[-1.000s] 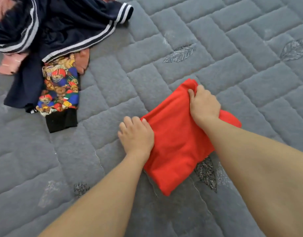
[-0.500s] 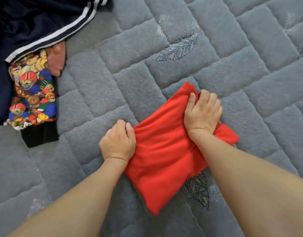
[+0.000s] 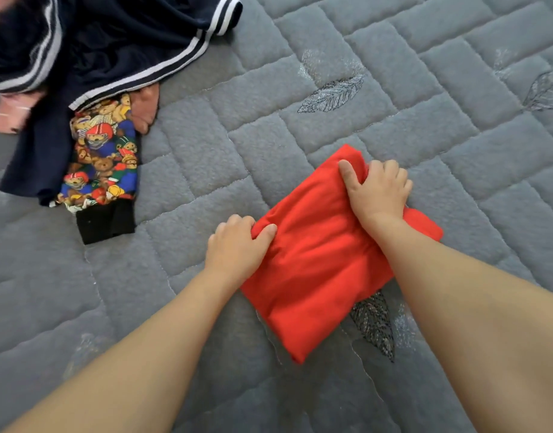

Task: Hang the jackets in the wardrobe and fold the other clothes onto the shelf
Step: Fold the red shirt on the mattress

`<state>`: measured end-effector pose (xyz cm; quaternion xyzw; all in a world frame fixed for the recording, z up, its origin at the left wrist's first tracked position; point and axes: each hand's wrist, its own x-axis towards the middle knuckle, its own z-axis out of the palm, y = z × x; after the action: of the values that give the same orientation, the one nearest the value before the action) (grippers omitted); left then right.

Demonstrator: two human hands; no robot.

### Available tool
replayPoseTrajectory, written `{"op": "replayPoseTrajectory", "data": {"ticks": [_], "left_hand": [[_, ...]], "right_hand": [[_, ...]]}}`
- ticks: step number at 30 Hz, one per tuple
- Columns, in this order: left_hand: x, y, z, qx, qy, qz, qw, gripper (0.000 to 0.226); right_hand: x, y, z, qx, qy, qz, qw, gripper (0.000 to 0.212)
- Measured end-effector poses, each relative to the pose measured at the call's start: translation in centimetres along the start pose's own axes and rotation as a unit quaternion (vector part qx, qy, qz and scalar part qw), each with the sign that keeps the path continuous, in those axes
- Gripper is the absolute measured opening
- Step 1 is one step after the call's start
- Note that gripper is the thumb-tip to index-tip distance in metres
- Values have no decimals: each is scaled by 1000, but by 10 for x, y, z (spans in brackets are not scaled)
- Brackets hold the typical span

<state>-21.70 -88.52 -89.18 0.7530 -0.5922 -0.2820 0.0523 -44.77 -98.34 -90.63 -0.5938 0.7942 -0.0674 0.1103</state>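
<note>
**Folded red garment gripped at both upper corners, ready for lifting**

Lying across the whole view: one grey quilted bed cover (image 3: pixel 378 98), brick-stitched, with embroidered leaves. Resting on it at upper left, well apart from the hands: one heap of unfolded clothing, counted as one navy jacket with white stripes (image 3: pixel 119 48), one teddy-bear print garment with a black cuff (image 3: pixel 101 164) beneath it, and pink fabric (image 3: pixel 145 109) partly hidden, piece count not determinable.

Lying at centre right: one folded red cloth garment (image 3: pixel 318 273), a compact rectangle, long axis running from the near corner, between the forearms, up and away to the far corner beside the right hand. Bulk of the bundle hanging toward the body, below both grips.

Gripping it: two hands. Left hand (image 3: pixel 236 246) curled and pinching the left corner, thumb on top. Right hand (image 3: pixel 378 193) curled round the far edge, thumb pressing the cloth. Right hand sitting farther along the axis; left nearer the body.

Judged: folding complete; transfer to the shelf pending. Shelf and wardrobe not in view.
</note>
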Motion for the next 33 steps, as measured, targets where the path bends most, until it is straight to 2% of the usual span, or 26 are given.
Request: {"op": "replayPoseTrajectory", "data": {"ticks": [2, 4, 5, 8, 11, 15, 19, 21, 27, 30, 33], "left_hand": [[-12, 6, -4, -117, -23, -13, 993, 44], [-24, 11, -16, -163, -10, -12, 986, 45], [-29, 13, -26, -164, -3, -6, 986, 47], [-49, 25, -67, -135, -16, 27, 990, 53], [-72, 60, -124, -94, -86, 92, 988, 61], [-107, 137, -215, 19, -149, 228, 962, 62], [-154, 236, -281, 163, -174, 391, 889, 58], [-188, 285, -299, 201, -161, 462, 849, 56], [-343, 414, -317, 214, -177, 631, 725, 42], [-449, 462, -316, 209, -162, 712, 650, 45], [-561, 494, -309, 205, -154, 780, 571, 43]], "right_hand": [[-7, 1, -16, 57, -75, -56, 994, 62], [-22, 1, -41, 216, -139, -77, 963, 39], [-31, 1, -56, 292, -142, -69, 943, 32], [-62, 9, -117, 443, -102, -36, 890, 17], [-104, 26, -190, 501, -57, 27, 863, 8], [-165, 46, -301, 537, 53, 124, 833, 22], [-234, 68, -414, 535, 209, 168, 801, 10], [-276, 84, -462, 525, 277, 185, 783, 13], [-448, 142, -580, 468, 456, 268, 708, 11], [-551, 172, -629, 410, 523, 323, 673, 24], [-659, 191, -668, 352, 586, 365, 632, 23]]}}
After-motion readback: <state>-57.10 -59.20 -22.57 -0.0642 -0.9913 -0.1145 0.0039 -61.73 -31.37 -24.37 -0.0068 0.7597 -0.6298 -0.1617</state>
